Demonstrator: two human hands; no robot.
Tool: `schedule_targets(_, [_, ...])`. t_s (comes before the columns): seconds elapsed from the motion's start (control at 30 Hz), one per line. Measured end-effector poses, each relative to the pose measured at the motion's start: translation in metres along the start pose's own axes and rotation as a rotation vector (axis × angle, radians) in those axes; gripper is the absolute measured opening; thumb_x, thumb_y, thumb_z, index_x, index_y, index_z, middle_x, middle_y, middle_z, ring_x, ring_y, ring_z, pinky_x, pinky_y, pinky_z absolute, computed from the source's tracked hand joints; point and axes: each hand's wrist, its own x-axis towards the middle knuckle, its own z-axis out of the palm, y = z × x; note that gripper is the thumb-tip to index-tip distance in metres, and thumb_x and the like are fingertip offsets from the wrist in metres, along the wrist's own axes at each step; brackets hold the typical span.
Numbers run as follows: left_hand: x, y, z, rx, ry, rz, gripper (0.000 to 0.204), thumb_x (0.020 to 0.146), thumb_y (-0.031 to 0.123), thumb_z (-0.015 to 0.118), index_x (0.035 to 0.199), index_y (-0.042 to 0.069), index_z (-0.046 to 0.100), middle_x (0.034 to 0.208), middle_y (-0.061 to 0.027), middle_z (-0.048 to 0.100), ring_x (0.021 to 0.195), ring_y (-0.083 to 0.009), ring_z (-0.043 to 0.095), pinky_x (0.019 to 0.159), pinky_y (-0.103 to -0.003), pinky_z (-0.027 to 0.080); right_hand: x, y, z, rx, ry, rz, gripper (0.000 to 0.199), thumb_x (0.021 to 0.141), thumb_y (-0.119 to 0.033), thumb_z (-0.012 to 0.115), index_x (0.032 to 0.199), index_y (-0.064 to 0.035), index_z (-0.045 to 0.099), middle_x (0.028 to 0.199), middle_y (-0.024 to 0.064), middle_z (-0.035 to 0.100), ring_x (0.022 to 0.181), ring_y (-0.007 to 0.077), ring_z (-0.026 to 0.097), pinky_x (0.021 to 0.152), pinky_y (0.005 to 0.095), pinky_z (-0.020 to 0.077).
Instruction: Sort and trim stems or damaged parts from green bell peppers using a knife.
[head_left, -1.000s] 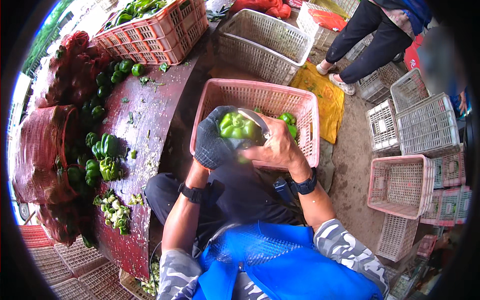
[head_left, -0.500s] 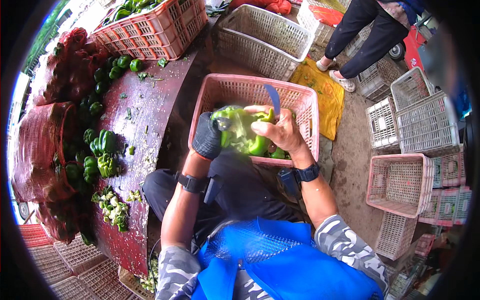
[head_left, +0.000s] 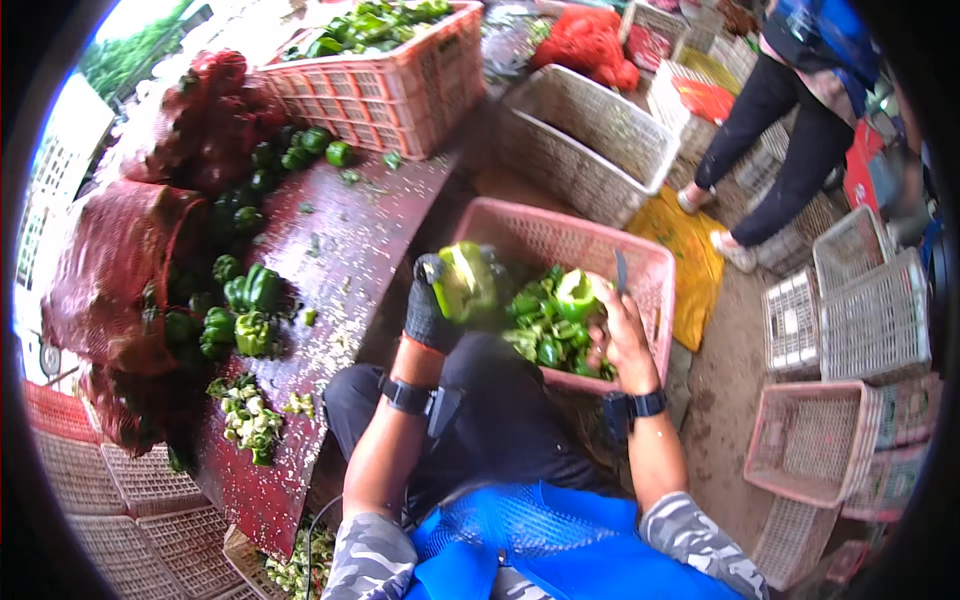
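My left hand (head_left: 428,305), in a dark glove, grips a cut green bell pepper piece (head_left: 466,284) over the near left side of a pink crate (head_left: 650,250). Across from it, my bare right hand (head_left: 627,345) is closed around a knife (head_left: 621,271), its blade pointing up. At that hand's thumb and fingertips is another pepper piece (head_left: 576,296), its pale hollow inside facing up. Cut green pepper pieces (head_left: 540,335) lie in the crate below both hands.
On the red table (head_left: 365,225) to my left lie whole green peppers (head_left: 255,288), pepper cores (head_left: 250,415) and red mesh sacks (head_left: 125,270). An orange crate (head_left: 430,100) of greens stands behind. White crates (head_left: 590,140) and a person (head_left: 775,130) are farther off.
My hands have moved apart, and the pepper held between them is now in two pieces, one at each hand. The view has shifted, so the surroundings sit lower and farther right.
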Motion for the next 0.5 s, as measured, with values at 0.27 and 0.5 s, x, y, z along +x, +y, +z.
schedule_targets(0.27, [-0.056,0.039,-0.031,1.015,0.275,0.025,0.073,0.085,0.055,0.066,0.129,-0.004,0.058,0.116,-0.0156,0.067,0.104,-0.0327,0.067,0.091,-0.046,0.056,0.035,0.028,-0.005,-0.318,0.092,0.158,0.037,0.095,-0.041,0.067,0.112,-0.0075,0.069,0.085,-0.0014,0.068,0.054,0.0056,0.054,0.041,0.0198,0.039])
schedule_targets(0.5, [-0.084,0.053,-0.021,0.493,0.413,0.027,0.035,0.092,0.006,0.056,0.128,0.006,0.06,0.108,-0.0026,0.067,0.093,-0.0147,0.064,0.083,-0.028,0.052,0.144,-0.132,0.163,-0.111,-0.243,-0.355,0.046,0.097,-0.045,0.067,0.119,-0.0057,0.065,0.096,0.0031,0.069,0.049,0.0057,0.053,0.035,0.0203,0.0375])
